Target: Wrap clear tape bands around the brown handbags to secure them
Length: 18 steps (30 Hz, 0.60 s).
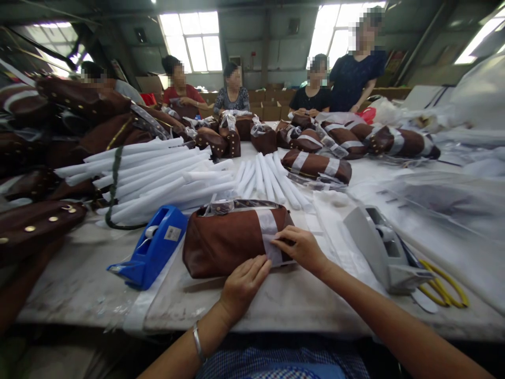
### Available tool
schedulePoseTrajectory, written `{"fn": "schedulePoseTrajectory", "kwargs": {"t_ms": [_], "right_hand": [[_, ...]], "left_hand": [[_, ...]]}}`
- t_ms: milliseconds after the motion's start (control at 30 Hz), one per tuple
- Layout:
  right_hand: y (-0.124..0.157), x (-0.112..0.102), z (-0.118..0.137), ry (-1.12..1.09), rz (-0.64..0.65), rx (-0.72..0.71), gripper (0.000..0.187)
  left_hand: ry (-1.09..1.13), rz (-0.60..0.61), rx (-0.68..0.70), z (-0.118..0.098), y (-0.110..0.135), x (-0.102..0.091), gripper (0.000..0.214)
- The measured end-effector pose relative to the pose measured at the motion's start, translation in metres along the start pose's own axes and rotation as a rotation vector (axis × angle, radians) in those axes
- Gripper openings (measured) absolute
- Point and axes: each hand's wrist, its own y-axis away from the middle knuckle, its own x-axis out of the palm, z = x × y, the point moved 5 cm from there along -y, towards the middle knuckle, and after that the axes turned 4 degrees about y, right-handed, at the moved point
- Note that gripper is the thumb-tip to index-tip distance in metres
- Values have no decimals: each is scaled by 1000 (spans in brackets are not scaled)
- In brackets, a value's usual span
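A brown leather handbag (224, 242) lies on its side on the table in front of me, with a white strip (269, 223) wrapped around its right part. My left hand (245, 284) rests its outstretched fingers against the bag's lower front edge, beside the strip. At the strip's front, my right hand (302, 247) has thumb and fingers pinched together on it; the exact bit between the fingertips is hidden. Along the bag's top edge, a handle in clear plastic (223, 207) shows.
A blue tape dispenser (158, 247) stands left of the bag, a grey one (384, 247) right, beside yellow-handled scissors (444, 287). Behind lie white paper rolls (158, 176) and several brown bags (315, 166). Bags pile high at left; plastic sheets (434, 200) cover the right. Several people work across the table.
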Motion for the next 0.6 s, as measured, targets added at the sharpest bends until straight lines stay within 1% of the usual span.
{"fn": "schedulePoseTrajectory", "kwargs": {"t_ms": [133, 233, 333, 433, 500, 533, 600], "right_hand": [[-6, -1, -3, 48, 9, 61, 20], [-11, -2, -4, 46, 33, 94, 21], [-15, -1, -7, 27, 40, 150, 24], [-17, -2, -10, 5, -1, 214, 25], [-13, -10, -11, 27, -48, 224, 20], [-8, -18, -11, 44, -77, 225, 18], [10, -44, -16, 106, -146, 216, 19]], "left_hand": [[-37, 28, 10, -2, -3, -2, 47], [-41, 54, 37, -4, -5, -3, 50], [-58, 117, 56, -5, -9, -2, 50], [-133, 189, 17, -5, -12, 1, 54], [-176, 223, -14, -5, -14, 3, 60], [-187, 231, -29, -6, -15, 3, 63], [-191, 240, -54, -6, -16, 2, 69]]}}
